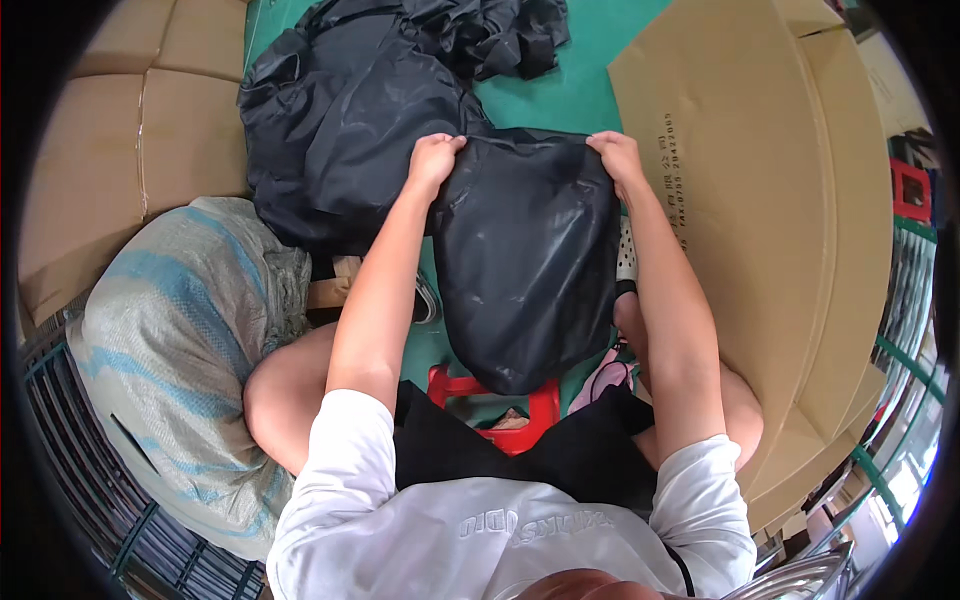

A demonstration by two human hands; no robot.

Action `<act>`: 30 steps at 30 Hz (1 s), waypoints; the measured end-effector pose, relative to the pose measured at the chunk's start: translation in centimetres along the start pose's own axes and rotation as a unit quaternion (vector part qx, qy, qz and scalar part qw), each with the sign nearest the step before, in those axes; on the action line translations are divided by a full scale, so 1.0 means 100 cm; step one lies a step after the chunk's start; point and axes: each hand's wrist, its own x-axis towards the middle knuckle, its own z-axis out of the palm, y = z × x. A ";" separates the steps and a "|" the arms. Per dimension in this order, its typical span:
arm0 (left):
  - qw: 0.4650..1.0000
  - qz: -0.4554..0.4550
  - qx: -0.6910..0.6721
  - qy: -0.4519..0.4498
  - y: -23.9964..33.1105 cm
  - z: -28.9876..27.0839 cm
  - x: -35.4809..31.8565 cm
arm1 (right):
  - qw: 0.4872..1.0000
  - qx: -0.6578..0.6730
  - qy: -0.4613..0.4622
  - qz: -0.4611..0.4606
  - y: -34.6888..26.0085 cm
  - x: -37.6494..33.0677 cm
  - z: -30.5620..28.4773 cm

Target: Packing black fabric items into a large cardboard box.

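Note:
Between my outstretched arms hangs a black, slightly shiny fabric piece (530, 240), shaped like a bag or cover with a rounded lower end. My left hand (436, 160) pinches its upper left corner. At the upper right corner, my right hand (615, 158) grips the same edge, closed. The top edge is pulled fairly straight between both hands. Beyond and to the left lies a large heap of similar black fabric (350, 130), touching the held piece near my left hand. Whether the two are joined I cannot tell.
A red plastic stool (540, 405) stands under the fabric's lower end. At left, a grey and blue striped woven sack (180, 330) bulges beside my leg, with cardboard boxes (190, 130) behind it. A tall cardboard box (750, 200) stands close on the right. The floor (545, 95) is green.

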 end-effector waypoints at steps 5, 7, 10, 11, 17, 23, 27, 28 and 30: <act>0.995 -0.006 0.091 0.028 -0.033 0.019 0.033 | 0.993 -0.015 0.010 0.117 0.029 0.026 -0.006; 0.997 -0.015 0.072 0.010 -0.041 0.016 0.034 | 0.986 -0.011 0.002 0.165 0.034 0.025 -0.005; 0.998 -0.018 0.065 -0.017 -0.048 0.012 0.029 | 0.976 0.107 -0.024 0.190 0.049 0.025 -0.009; 0.999 -0.034 -0.022 -0.029 -0.052 0.011 0.025 | 0.985 0.104 0.005 0.137 0.054 0.025 -0.009; 0.971 -0.024 -0.233 -0.058 -0.049 0.002 -0.028 | 0.995 0.066 0.074 -0.001 0.078 -0.001 -0.017; 0.978 0.042 -0.200 -0.030 -0.083 0.005 -0.058 | 0.992 0.069 0.106 -0.023 0.122 -0.059 -0.041; 0.983 0.004 -0.173 0.054 -0.140 -0.004 -0.073 | 0.975 -0.105 0.192 -0.028 0.132 -0.137 -0.013; 0.985 0.015 -0.164 0.058 -0.143 0.001 -0.084 | 0.969 -0.131 0.207 -0.014 0.140 -0.153 -0.014; 0.985 -0.011 -0.160 0.063 -0.146 0.000 -0.101 | 0.964 -0.139 0.225 0.006 0.151 -0.177 -0.018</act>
